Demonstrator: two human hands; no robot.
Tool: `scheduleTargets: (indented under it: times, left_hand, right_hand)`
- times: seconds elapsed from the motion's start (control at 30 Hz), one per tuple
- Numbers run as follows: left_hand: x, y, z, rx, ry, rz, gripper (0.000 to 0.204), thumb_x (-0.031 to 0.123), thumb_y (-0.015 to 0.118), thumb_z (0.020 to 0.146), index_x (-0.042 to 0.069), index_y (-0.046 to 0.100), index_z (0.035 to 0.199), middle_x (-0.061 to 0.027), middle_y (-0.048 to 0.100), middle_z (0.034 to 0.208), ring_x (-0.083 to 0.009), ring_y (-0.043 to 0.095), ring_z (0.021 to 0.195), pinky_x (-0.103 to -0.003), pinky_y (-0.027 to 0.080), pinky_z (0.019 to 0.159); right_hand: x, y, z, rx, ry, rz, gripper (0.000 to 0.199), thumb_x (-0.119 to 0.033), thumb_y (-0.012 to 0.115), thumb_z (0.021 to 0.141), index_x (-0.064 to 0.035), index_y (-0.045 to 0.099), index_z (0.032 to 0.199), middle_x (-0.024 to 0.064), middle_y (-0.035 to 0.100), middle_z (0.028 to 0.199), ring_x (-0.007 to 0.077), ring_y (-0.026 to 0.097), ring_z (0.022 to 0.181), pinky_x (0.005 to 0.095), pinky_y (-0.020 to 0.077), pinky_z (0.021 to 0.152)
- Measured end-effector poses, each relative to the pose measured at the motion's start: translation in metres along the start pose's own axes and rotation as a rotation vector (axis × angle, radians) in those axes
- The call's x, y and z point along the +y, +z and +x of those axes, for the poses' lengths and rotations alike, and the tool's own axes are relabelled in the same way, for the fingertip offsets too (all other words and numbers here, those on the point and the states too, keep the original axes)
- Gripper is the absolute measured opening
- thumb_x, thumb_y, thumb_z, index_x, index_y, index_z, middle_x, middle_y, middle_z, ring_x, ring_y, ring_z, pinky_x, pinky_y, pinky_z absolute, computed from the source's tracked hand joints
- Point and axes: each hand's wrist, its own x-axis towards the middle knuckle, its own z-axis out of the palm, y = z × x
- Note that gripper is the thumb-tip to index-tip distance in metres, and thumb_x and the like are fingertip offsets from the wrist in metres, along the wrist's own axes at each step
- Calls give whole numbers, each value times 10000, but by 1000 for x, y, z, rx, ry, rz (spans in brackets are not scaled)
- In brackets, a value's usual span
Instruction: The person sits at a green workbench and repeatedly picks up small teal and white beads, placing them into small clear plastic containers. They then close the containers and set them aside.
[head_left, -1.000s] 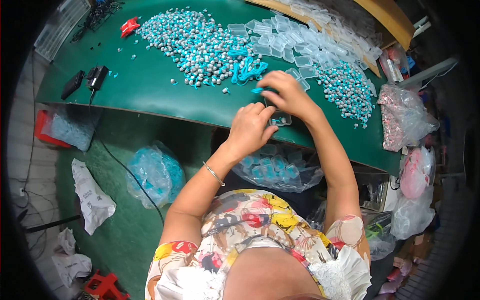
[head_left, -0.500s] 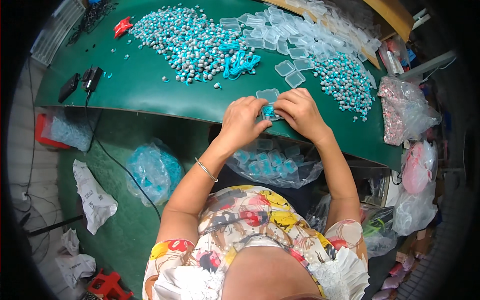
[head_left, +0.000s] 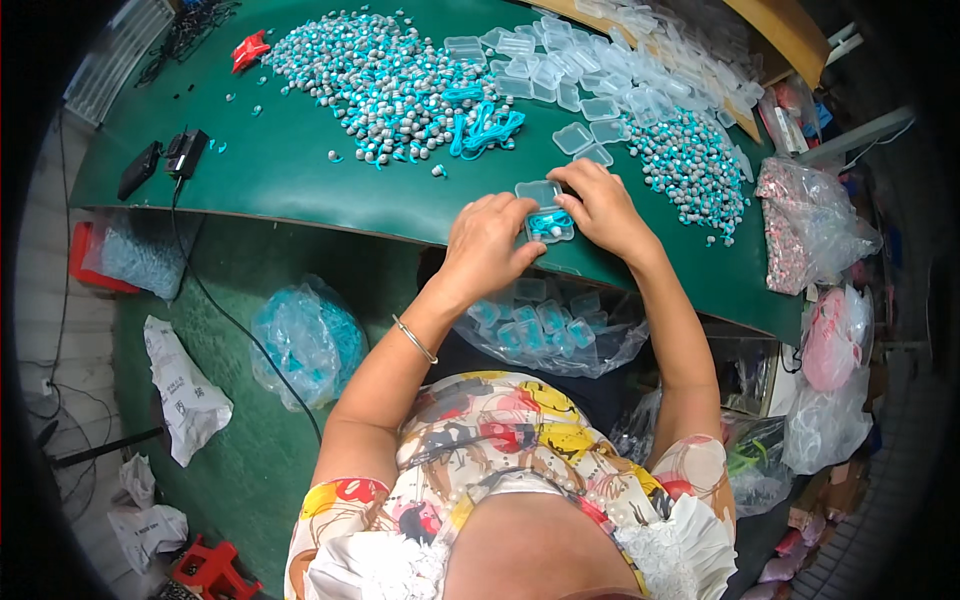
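Note:
A small clear plastic box (head_left: 552, 228) stands with its lid (head_left: 538, 193) raised at the table's front edge. Inside lie a coiled turquoise cord (head_left: 546, 219) and a small pale piece. My left hand (head_left: 487, 235) grips the box's left side between thumb and fingers. At the lid's right edge, my right hand (head_left: 605, 208) has its fingers and thumb closed around the rim; the fingertips are partly hidden. Beyond my hands, a big heap of small grey-and-turquoise pieces (head_left: 380, 85) spreads over the green table, with bundled turquoise cords (head_left: 485, 132) beside it.
Many clear boxes (head_left: 570, 65) are piled at the back right, near a second heap of grey-and-turquoise pieces (head_left: 690, 165). A bag of filled boxes (head_left: 550, 335) hangs open below the table edge. Black devices (head_left: 183, 155) with a cable lie at left; a bag of pink pieces (head_left: 790, 225) is at right.
My right hand has moved from over the box up to the lid's right edge, uncovering the turquoise cord inside. My left hand stays on the box.

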Motion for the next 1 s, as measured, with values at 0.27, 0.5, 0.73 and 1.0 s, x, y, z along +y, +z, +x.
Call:
scheduleTargets:
  times: [0.27,0.5,0.73,1.0]
  left_hand:
    - [8,-2,-2,45,-61,-33,585,201,808,718,71,566,1234,-100,585,926,-301,593,865,-414,457,732]
    - [7,2,-4,9,66,126,329,191,689,866,48,598,1149,-109,569,938,-316,587,895,-430,452,758]
    - [0,3,-8,33,92,-2,152,174,621,928,31,631,978,-123,550,845,-329,571,781,-429,455,672]
    - [7,-1,-15,163,-10,-260,151,164,654,913,19,633,953,-126,562,816,-304,555,689,-388,444,605]
  right_hand:
    - [-1,-9,-10,41,-100,223,263,-19,716,794,-15,613,1036,138,629,1006,328,633,825,387,515,711]
    - [-19,-9,-28,41,-146,246,290,-54,719,801,-12,626,1072,168,626,1059,367,605,975,425,501,823]
    - [-27,7,-36,59,-45,395,193,-122,714,835,-12,641,975,135,599,864,310,588,769,381,473,678]
    - [-31,-16,-18,-198,82,587,201,-126,673,881,-9,672,1044,100,623,887,192,601,759,321,481,662]
